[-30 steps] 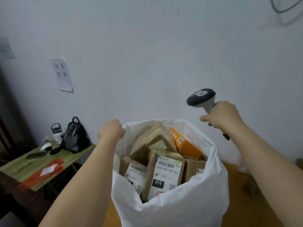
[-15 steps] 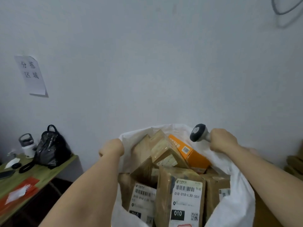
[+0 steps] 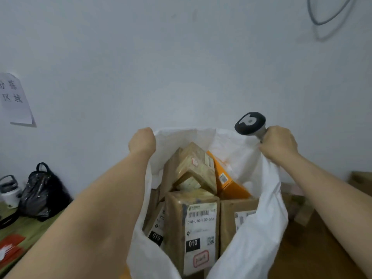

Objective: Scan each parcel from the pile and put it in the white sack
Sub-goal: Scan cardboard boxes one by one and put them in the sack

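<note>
The white sack [image 3: 247,238] stands open in front of the person, packed nearly to the rim with brown parcels [image 3: 193,224] and 1 orange box [image 3: 229,184]. The left hand [image 3: 142,140] is curled at the sack's rim on the left side, apparently gripping the fabric, though its fingers are hidden behind the knuckles. The right hand [image 3: 278,144] has its grip closed round the scanner [image 3: 250,124] handle and also seems to bunch the sack's right edge under the same fingers. No parcel is in either hand. Judging by the fill, most of the job looks done; a few more boxes [image 3: 360,181] sit at the far right edge, so some scanning may remain. Both hands on the rim suggest settling or lifting the sack.
</note>
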